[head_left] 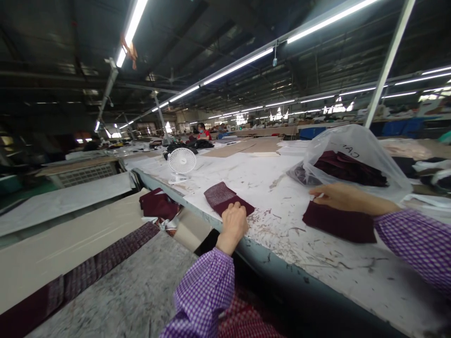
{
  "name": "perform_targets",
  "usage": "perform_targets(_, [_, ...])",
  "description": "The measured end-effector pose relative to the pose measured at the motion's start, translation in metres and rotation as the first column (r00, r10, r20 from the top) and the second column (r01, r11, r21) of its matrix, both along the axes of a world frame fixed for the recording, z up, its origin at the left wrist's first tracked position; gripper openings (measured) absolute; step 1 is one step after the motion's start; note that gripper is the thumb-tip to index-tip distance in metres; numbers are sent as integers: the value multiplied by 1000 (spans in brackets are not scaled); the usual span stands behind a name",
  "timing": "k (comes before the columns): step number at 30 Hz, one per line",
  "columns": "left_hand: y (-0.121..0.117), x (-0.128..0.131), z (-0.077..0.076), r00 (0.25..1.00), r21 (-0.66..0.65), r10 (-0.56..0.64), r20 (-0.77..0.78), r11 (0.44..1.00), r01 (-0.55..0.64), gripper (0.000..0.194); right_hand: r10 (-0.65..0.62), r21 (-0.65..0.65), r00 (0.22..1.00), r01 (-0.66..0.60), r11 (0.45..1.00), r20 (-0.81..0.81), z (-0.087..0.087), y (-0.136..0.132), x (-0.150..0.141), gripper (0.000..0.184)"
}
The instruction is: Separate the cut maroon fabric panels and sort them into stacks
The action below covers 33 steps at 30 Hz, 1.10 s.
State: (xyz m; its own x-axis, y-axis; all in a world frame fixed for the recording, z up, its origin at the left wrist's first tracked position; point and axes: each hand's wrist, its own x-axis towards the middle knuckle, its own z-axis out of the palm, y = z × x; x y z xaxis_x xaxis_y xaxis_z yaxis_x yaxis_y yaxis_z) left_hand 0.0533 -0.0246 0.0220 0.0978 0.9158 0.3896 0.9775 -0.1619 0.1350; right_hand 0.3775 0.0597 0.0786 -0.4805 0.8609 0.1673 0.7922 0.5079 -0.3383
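My left hand (233, 225) is curled over the near edge of a maroon fabric piece (220, 195) at the table's front edge. A greyish, speckled layer shows on the far part of that piece. To the right, my right hand (338, 195) lies along the top of another maroon fabric piece (338, 224), its fingers closed at the piece's far left corner. Just beyond it a clear plastic bag (398, 176) holds a stack of dark maroon pieces (348, 169).
Thread scraps litter the white tabletop (271, 188). A small white fan (182, 161) stands at its left edge. On a lower surface at left lie a row of overlapping maroon pieces (105, 256) and a maroon bundle (159, 204). A person in red (204, 134) is far back.
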Motion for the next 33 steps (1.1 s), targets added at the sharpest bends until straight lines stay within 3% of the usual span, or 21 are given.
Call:
perform_targets(2, [6,-2,-1,996,-6,-11,87,1000,12,19,3,49,995,-8,999,98,7,-15,-29,32])
perform_targets(4, [14,-9,-5,925,2,17,380,1000,-19,16,54,62,990,-63,996,132,11,-28,-54,32])
perform_targets(6, [22,-22,-12,733,-10,47,679,998,-55,12,150,92,976,-166,982,157,11,-35,-75,34])
perform_targets(8, [28,-36,-19,563,-26,55,825,998,-59,10,258,130,949,-284,950,183,7,-36,-95,36])
perform_targets(11, [34,-49,-28,475,-17,36,880,999,-43,11,377,184,902,-416,891,212,-1,-28,-130,35])
perform_targets(15, [35,-47,-32,372,31,-15,928,999,-35,5,495,213,823,-556,803,281,-19,-11,-182,33])
perform_targets(20, [25,-59,-26,160,95,-84,983,993,-64,5,442,247,853,-508,825,278,-47,-1,-224,35])
perform_targets(22, [14,-76,-19,-28,136,-140,990,985,-101,6,417,246,871,-478,843,261,-53,-1,-228,37])
perform_targets(24, [2,-95,-11,-370,189,-251,895,962,-195,7,405,225,882,-457,861,242,-54,-1,-229,37])
perform_targets(25, [-4,-104,-7,-449,201,-299,842,946,-254,8,400,210,887,-447,869,231,-54,-1,-230,37])
perform_targets(27, [-16,-114,-1,-417,219,-373,829,902,-372,7,396,175,896,-431,885,202,-51,-2,-230,38])
perform_targets(30, [-27,-108,1,-243,206,-357,902,851,-483,6,402,104,905,-417,903,137,-43,-3,-230,37])
perform_targets(33, [-32,-81,-3,-35,212,-250,968,879,-427,9,398,26,916,-400,916,44,-34,-2,-218,42])
